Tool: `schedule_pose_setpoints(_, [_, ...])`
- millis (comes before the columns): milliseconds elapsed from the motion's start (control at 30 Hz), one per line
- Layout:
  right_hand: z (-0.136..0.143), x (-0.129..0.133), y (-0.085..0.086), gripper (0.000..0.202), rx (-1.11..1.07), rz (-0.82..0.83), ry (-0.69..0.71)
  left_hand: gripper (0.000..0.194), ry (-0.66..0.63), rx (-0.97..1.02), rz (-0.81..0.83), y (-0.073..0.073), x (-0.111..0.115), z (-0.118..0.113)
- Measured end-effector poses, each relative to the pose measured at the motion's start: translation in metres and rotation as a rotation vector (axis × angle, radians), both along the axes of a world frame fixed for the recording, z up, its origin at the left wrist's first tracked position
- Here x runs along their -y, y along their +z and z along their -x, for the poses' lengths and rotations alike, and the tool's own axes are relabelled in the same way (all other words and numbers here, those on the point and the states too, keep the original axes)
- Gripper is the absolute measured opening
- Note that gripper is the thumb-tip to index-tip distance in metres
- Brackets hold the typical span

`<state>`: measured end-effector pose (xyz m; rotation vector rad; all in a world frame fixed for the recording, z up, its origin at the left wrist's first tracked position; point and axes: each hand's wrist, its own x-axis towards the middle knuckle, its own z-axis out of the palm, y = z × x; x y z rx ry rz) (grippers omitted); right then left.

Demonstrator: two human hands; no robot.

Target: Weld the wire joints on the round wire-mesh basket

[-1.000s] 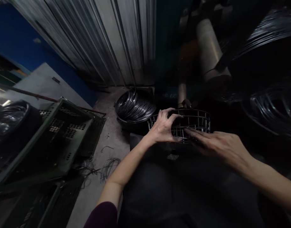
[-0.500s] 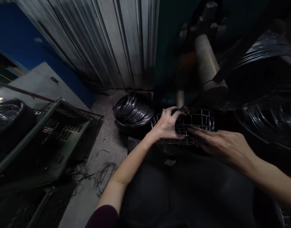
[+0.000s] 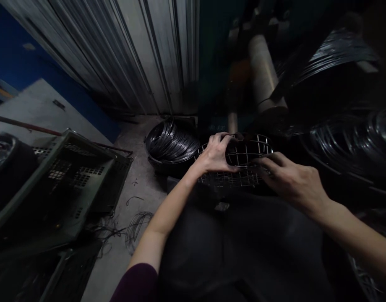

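A round wire basket point(image 3: 238, 181) with a grid of thin metal rods lies in front of me, above a dark sheet or apron over my lap. My left hand point(image 3: 217, 153) grips its near left rim, thumb on the near side and fingers reaching over the top. My right hand point(image 3: 287, 178) is at the basket's right side, its fingers bent onto the rim wire; the fingertips are dim and partly blurred. Just beyond the basket stands a machine with a metal cylinder point(image 3: 264, 71).
A tub with coiled wire point(image 3: 176, 142) stands on the floor behind the basket. Green crates point(image 3: 95, 180) are at the left, loose wire point(image 3: 139, 228) on the floor beside them. More wire coils point(image 3: 353, 140) are at the right. A corrugated wall point(image 3: 133, 54) rises behind.
The view has shifted slightly, so the surroundings sit further left and higher. My right hand's fingers are more bent and raised at the basket rim. My left hand keeps its hold.
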<state>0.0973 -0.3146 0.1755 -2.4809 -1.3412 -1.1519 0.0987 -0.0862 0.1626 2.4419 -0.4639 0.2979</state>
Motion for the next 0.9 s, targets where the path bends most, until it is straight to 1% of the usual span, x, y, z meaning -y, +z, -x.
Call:
schedule_pose_setpoints(67, [-0.007,-0.002,-0.005,0.045,-0.021,-0.047,-0.056,0.08,0.014,0.013,-0.011,0.002,-0.001,-0.007])
schedule_pose_setpoints(167, [-0.021,-0.005,-0.009,0.049,-0.115,-0.111,-0.092,0.077,0.027,0.021,-0.025,0.005,-0.005,-0.02])
schedule_pose_setpoints(267, [-0.03,-0.006,-0.011,0.054,-0.271,-0.167,-0.078,0.078,0.033,0.026,-0.023,0.004,-0.01,-0.029])
schedule_pose_setpoints(333, [-0.033,-0.006,-0.013,0.057,-0.338,-0.209,-0.06,0.08,0.03,0.027,-0.02,0.002,-0.013,-0.032])
schedule_pose_setpoints(467, [-0.034,-0.007,-0.014,0.07,-0.358,-0.254,-0.064,0.079,0.03,0.048,-0.011,0.0,-0.012,-0.029])
schedule_pose_setpoints(533, [-0.035,-0.007,-0.012,0.075,-0.385,-0.255,-0.071,0.077,0.045,0.049,-0.002,0.002,-0.01,-0.026])
schedule_pose_setpoints(633, [-0.037,-0.005,-0.007,0.078,-0.445,-0.236,-0.099,0.076,0.091,0.001,0.019,0.005,-0.006,-0.022])
schedule_pose_setpoints(767, [-0.038,-0.003,-0.003,0.075,-0.481,-0.245,-0.106,0.076,0.118,-0.041,0.028,0.008,-0.004,-0.018])
schedule_pose_setpoints(900, [-0.039,0.0,-0.004,0.063,-0.515,-0.259,-0.065,0.076,0.134,-0.043,0.05,0.012,-0.003,-0.012])
